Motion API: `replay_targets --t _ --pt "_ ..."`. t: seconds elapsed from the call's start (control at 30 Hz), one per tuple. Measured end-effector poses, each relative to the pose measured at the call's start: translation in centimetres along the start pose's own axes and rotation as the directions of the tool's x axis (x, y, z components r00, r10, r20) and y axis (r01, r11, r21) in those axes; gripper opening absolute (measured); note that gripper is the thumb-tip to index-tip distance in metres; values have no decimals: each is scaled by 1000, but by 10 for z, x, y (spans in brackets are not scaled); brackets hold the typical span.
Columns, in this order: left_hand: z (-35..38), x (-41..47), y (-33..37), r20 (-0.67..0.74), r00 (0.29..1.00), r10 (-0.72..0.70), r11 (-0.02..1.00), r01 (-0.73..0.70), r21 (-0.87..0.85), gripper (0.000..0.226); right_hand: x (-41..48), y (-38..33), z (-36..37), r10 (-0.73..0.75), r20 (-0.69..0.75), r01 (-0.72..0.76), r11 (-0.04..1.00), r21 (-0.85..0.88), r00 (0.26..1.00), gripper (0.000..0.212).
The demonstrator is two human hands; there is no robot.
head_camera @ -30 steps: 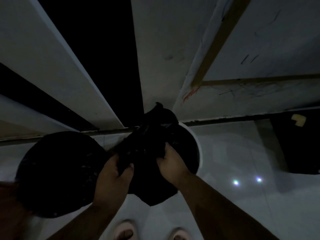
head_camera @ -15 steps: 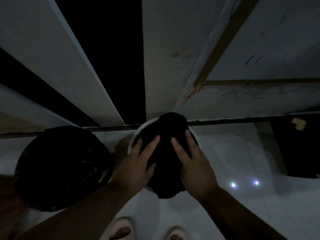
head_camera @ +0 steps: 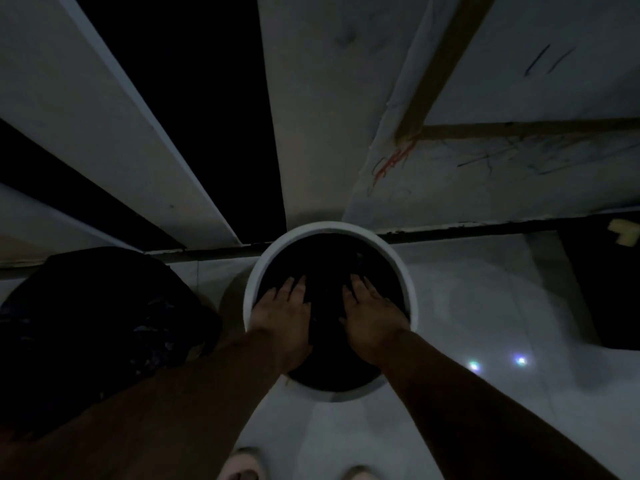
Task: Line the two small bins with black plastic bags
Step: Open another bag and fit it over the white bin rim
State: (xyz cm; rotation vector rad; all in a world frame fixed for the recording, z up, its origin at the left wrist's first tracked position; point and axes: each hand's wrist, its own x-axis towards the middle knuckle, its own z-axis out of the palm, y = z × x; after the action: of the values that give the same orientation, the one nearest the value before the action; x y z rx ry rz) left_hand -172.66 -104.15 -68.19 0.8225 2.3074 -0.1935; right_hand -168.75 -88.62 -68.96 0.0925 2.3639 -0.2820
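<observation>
A round white bin (head_camera: 408, 278) stands on the pale floor in the middle of the view. A black plastic bag (head_camera: 325, 258) fills its inside. My left hand (head_camera: 282, 313) and my right hand (head_camera: 372, 315) reach down into the bin side by side, palms flat on the bag, fingers spread and pointing away from me. To the left stands a second bin, wholly covered by a crumpled black bag (head_camera: 93, 313); my left forearm crosses its near edge.
White wall panels with dark gaps rise behind the bins, with scribbles on the right panel (head_camera: 485, 161). A dark block with a pale object (head_camera: 623, 232) sits at far right. My feet (head_camera: 242, 467) show at the bottom.
The bunched black bag that both hands held above the bin has gone down inside it. My hands have opened flat and followed it in.
</observation>
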Motion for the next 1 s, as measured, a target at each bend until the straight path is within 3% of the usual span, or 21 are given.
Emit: replay_targets --t 0.17,0.27,0.33,0.4,0.5,0.53,0.57,0.63,0.7,0.77,0.83,0.87,0.93,1.0 --pt "-3 8 3 38 993 -109 991 111 -71 69 -1 -5 -4 13 -39 -11 999 53 999 57" --pt "-16 -14 3 -171 975 -142 945 82 -318 69 -30 -9 -11 41 -305 74 931 357 951 48" --pt "-26 -34 -5 -367 885 -289 843 53 -536 59 -56 -7 -17 174 -522 190 799 570 835 38" --pt "-31 -52 -20 -450 747 -490 698 28 -715 41 -73 2 -21 396 -567 265 599 756 723 32" --pt "-34 -57 -53 -368 612 -700 523 88 -848 33 -72 25 -34 704 -336 364 118 924 625 30" --pt "-35 -54 -62 -323 607 -726 487 122 -865 37 -68 34 -37 752 -254 378 6 926 608 29" --pt "-34 -51 -69 -300 616 -728 489 160 -857 43 -63 42 -39 782 -208 383 -42 923 588 27" --pt "-33 -42 -77 -296 660 -691 562 231 -794 55 -51 55 -42 796 -209 356 -9 934 568 34" --pt "-30 -31 -83 -287 715 -637 621 255 -741 59 -40 64 -44 761 -243 268 94 959 602 44" --pt "-30 -19 -91 -219 767 -603 617 274 -738 57 -31 68 -48 700 -240 153 186 971 673 52" --pt "-29 -15 -95 -183 780 -599 587 272 -762 47 -28 68 -50 657 -295 123 295 948 694 63" --pt "-28 -16 -95 -227 754 -617 590 252 -767 42 -30 64 -52 629 -388 147 401 904 674 66" --pt "-29 -23 -92 -471 635 -612 694 146 -705 34 -36 53 -57 452 -631 189 699 690 631 65" --pt "-35 -28 -87 -729 535 -427 868 15 -497 29 -35 40 -62 228 -707 104 914 393 670 70"
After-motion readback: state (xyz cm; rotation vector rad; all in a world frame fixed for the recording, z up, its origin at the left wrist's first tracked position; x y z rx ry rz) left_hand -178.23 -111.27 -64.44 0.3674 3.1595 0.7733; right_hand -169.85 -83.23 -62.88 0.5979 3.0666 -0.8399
